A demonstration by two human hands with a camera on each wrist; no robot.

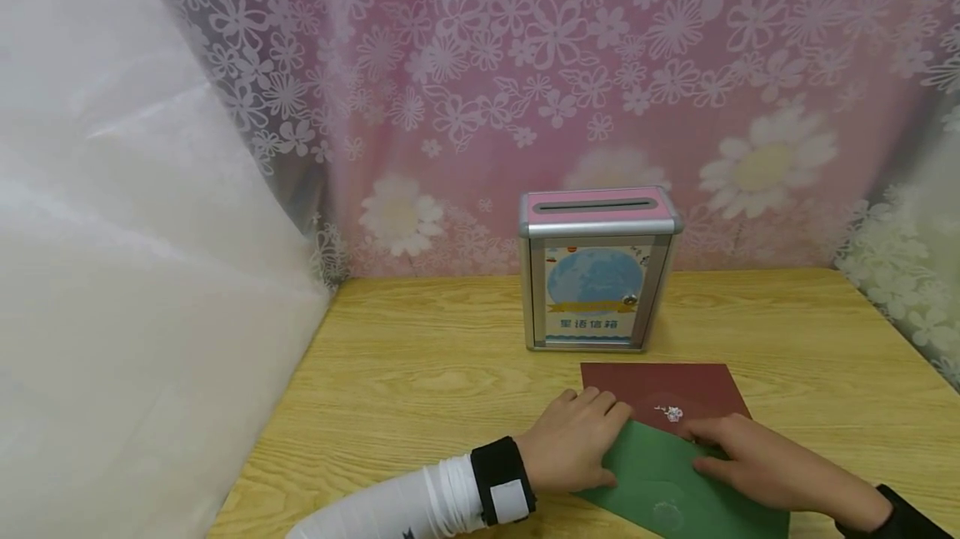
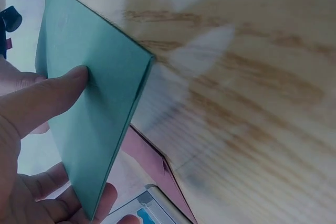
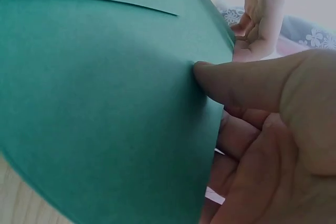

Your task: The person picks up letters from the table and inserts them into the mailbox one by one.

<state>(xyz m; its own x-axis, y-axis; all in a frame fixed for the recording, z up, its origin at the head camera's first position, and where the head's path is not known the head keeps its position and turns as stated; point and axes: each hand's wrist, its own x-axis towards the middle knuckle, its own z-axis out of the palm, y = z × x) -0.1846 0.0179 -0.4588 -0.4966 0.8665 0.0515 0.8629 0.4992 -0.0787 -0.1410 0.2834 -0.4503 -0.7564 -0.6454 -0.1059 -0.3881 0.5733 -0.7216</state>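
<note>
Both hands hold a green envelope (image 1: 652, 472) above the near part of the table. In the left wrist view, my left hand (image 2: 31, 129) grips it with the thumb pressed on one face and fingers behind the edge. My right hand (image 3: 273, 129) pinches the opposite side in the right wrist view, thumb on the face and fingers behind. A flap line crosses that face. Beyond it, a dark red envelope (image 1: 675, 385) with a small white floral print lies flat on the table, partly covered by the green one and the hands.
A pink-topped metal letter box (image 1: 600, 272) with a slot in its top (image 1: 596, 206) stands behind the envelopes on the wooden table (image 1: 405, 356). A pink floral curtain (image 1: 487, 106) hangs along the back, with white sheeting (image 1: 135, 272) at the left.
</note>
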